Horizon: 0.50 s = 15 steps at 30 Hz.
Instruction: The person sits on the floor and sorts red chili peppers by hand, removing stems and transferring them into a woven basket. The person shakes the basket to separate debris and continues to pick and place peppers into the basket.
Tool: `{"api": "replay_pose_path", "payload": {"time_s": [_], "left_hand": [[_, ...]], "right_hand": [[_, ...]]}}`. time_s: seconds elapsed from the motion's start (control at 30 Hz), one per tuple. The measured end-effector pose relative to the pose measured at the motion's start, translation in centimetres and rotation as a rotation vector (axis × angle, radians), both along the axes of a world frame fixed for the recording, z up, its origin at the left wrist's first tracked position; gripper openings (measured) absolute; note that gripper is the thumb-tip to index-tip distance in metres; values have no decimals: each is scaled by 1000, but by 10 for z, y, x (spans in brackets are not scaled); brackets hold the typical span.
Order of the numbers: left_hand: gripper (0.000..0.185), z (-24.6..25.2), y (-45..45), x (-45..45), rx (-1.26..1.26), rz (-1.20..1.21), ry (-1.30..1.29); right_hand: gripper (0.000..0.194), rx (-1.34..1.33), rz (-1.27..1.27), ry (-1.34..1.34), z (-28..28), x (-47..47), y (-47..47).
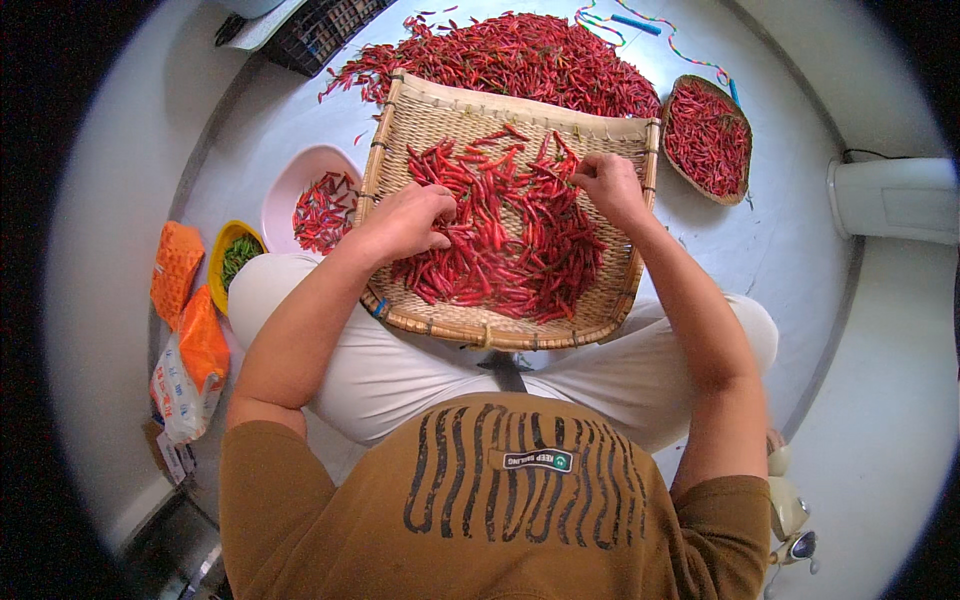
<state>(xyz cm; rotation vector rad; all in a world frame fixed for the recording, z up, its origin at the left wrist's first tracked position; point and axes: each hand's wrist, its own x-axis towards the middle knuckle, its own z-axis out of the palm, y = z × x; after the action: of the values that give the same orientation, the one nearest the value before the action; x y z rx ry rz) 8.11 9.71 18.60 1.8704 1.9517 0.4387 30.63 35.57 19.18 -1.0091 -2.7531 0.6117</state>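
Note:
A woven bamboo winnowing basket (517, 326) rests across my thighs, with a loose layer of red chili peppers (487, 202) spread over its middle. My left hand (415, 217) is at the left side of these peppers, fingers curled down over them. Its fingertips are partly hidden, so whether it grips a pepper is unclear. On the right, my right hand (611, 184) has thumb and forefinger pinched together at the stem end of a red chili pepper (551, 177). Patches of bare weave show between the peppers and along the basket's rim.
Beyond the basket lies a large chili heap (517, 60) on the floor. A pink basin (281, 202) and yellow bowl (216, 259) of green pieces stand left, near orange bags (202, 322). At right are a smaller chili-filled basket (742, 187), jump rope (675, 49) and white bin (892, 199).

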Motion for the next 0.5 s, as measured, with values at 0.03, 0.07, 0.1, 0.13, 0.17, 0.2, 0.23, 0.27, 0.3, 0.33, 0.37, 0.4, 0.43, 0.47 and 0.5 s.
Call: {"api": "replay_pose_path", "payload": {"time_s": [0.03,0.07,0.1,0.13,0.17,0.2,0.23,0.27,0.3,0.33,0.37,0.4,0.43,0.47,0.5], "left_hand": [[29,1,3,0,-4,-8,-12],[28,3,8,0,-7,-17,-24],[28,5,10,0,-15,-23,-36],[27,7,10,1,14,-13,-25],[26,9,11,1,44,-5,-15],[25,10,10,2,72,5,-3],[24,10,10,2,81,20,-11],[23,9,10,1,90,33,-19],[23,10,11,2,104,44,-28],[22,10,13,2,117,42,-33],[22,9,16,3,129,39,-38],[21,9,16,3,138,43,-41],[22,9,17,4,157,53,-103],[24,9,19,5,176,62,-164],[25,10,22,8,199,64,-226]], "right_hand": [[20,-1,9,-5,-8,-3,2],[21,-1,17,-11,-16,-6,4],[21,-7,28,-15,-21,-10,2],[22,28,28,-27,-27,-13,0],[22,69,23,-49,-30,-14,1],[22,108,20,-69,-29,-17,-3],[22,148,16,-89,-27,-18,-6],[22,142,32,-106,-31,-19,-5],[22,140,44,-125,-33,-19,-2],[22,139,56,-143,-35,-17,2],[22,33,35,-126,-34,-12,8],[23,-77,21,-108,-27,-11,8],[24,-187,7,-89,-20,-10,8],[14,-352,-3,-31,-15,-8,4],[15,-534,-25,92,-7,-4,-1]]}}
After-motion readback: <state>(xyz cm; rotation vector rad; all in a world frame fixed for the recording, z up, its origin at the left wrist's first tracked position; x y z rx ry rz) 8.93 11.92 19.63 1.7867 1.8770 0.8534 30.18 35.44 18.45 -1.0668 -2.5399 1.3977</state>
